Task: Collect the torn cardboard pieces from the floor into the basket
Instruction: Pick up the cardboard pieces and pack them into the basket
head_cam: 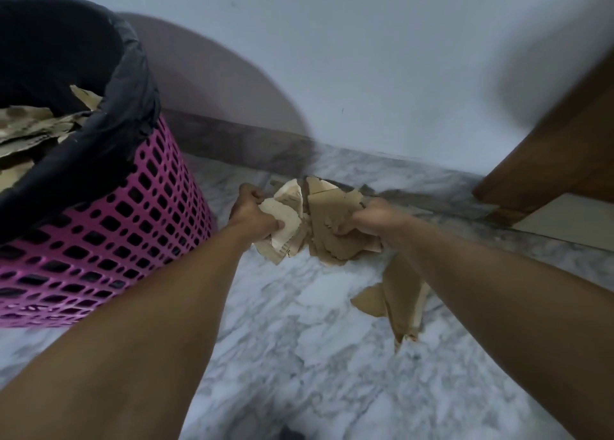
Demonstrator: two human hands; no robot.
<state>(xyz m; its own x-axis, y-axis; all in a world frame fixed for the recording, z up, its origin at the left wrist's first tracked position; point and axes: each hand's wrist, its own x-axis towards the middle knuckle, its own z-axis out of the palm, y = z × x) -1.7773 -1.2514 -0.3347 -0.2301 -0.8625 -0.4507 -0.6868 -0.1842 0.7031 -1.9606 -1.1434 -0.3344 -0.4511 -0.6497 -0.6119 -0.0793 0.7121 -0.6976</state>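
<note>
Both hands are clamped on one bunch of torn cardboard pieces (319,220), held over the marble floor (299,333) close to the grey skirting at the foot of the wall (365,57). The left hand (254,213) has its fingers (251,192) curled over the top of a paler, crumpled scrap while the thumb pins it from the near side. The right hand (367,218) is balled into the brown pieces, its fingers buried in them, so only the knuckles and thumb side show. Both forearms reach straight forward and down from the lower corners of the view, nearly parallel, the hands close together with the bunch between them. Another torn strip of cardboard (398,303) shows below the right forearm; whether it lies on the floor or hangs is unclear. To the left stands the pink lattice basket (109,240), lined with a black bag (109,134) and already holding brown cardboard scraps (30,130). A wooden furniture leg (545,164) stands at the right
</note>
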